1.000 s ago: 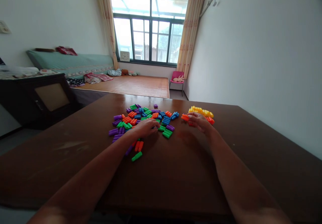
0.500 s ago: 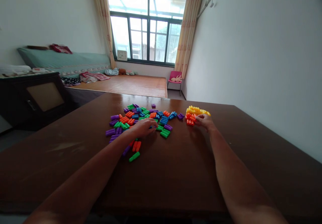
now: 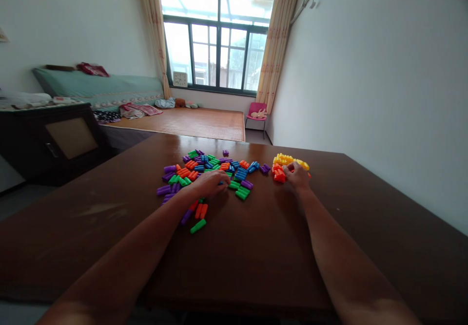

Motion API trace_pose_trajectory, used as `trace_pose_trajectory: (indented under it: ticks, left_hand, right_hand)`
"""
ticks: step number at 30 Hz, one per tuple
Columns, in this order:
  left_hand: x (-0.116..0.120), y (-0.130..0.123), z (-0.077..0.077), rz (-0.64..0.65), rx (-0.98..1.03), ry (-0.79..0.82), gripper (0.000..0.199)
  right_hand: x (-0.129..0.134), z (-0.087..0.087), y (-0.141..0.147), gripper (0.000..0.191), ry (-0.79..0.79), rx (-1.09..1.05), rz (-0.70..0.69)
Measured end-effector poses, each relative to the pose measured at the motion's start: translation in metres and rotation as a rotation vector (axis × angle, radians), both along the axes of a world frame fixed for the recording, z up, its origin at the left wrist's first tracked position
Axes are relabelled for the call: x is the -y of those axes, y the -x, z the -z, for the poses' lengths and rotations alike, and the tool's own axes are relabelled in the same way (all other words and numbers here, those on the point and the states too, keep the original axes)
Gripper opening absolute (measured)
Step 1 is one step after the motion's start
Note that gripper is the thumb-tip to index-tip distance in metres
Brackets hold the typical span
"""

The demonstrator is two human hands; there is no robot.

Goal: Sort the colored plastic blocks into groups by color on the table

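Observation:
Small plastic toy blocks made of joined tubes lie on the brown table. My left hand [image 3: 212, 183] is over the mixed pile, its fingers curled down. A bit of blue shows under its fingertips, but I cannot make out what it grips. Blue blocks [image 3: 240, 174] and green blocks [image 3: 242, 193] lie just right of it. On the right, my right hand [image 3: 298, 175] has thumb and fingers closed on an orange block at the orange group [image 3: 278, 173]. Yellow blocks [image 3: 283, 159] sit in a row right behind. The hand covers part of the orange group.
The glossy table [image 3: 248, 257] fills the foreground. A single green block [image 3: 198, 226] lies nearest me, with an orange block [image 3: 201, 211] behind it. Purple blocks [image 3: 265, 168] lie between pile and orange group. Beyond are a bed [image 3: 190, 123], pink chair [image 3: 257, 110] and dark cabinet [image 3: 69, 135].
My right hand has shifted slightly inward over the orange blocks, and a bit of orange now shows at its right side. My left hand stays over the pile. The view has shifted slightly.

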State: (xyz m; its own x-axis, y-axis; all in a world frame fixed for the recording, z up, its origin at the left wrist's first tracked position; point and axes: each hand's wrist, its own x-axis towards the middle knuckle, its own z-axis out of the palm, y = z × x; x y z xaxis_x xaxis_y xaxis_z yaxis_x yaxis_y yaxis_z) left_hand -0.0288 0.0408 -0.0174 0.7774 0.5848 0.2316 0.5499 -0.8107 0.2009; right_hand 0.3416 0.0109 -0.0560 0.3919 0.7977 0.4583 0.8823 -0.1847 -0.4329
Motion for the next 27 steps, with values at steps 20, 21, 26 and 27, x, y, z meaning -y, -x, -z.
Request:
trace_pose_trajectory:
  ticks: [20,21,26,27]
  left_hand:
    - [-0.054,0.078,-0.003,-0.595,0.335,-0.033,0.025]
    - [-0.056,0.078,-0.001,-0.577,0.330,-0.022,0.025]
    - [-0.057,0.076,0.001,-0.446,0.261,-0.013,0.025]
    - [-0.056,0.076,0.001,-0.443,0.243,-0.001,0.024]
  right_hand:
    - [0.000,0.013,0.105,0.046,0.087,0.210,-0.725]
    - [0.001,0.011,0.107,0.045,0.068,0.182,-0.715]
    - [0.010,0.010,0.116,0.044,0.131,0.001,-0.705]
    - [0.011,0.010,0.119,0.048,0.162,-0.075,-0.741]
